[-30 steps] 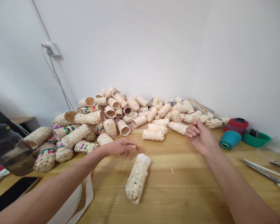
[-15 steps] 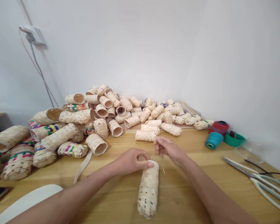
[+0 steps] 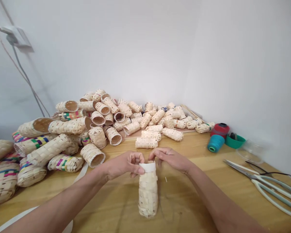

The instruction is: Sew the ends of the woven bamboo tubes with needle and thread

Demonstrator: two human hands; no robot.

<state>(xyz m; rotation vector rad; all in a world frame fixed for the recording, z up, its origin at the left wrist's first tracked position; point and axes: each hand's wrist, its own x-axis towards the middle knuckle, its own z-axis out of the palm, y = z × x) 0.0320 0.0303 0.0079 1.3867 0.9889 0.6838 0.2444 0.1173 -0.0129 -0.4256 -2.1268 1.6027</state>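
The right hand [image 3: 171, 158] has come in toward the left hand [image 3: 123, 164] at lower centre. Both grips now clamp the white strip [image 3: 147, 167] atop the woven tube [image 3: 147, 191].

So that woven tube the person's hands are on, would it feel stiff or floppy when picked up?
The woven tube probably feels light for its size, being thin strips with small gaps. It looks fairly stiff, though it may give slightly if squeezed. Its round shape suggests it could roll if pushed sideways.
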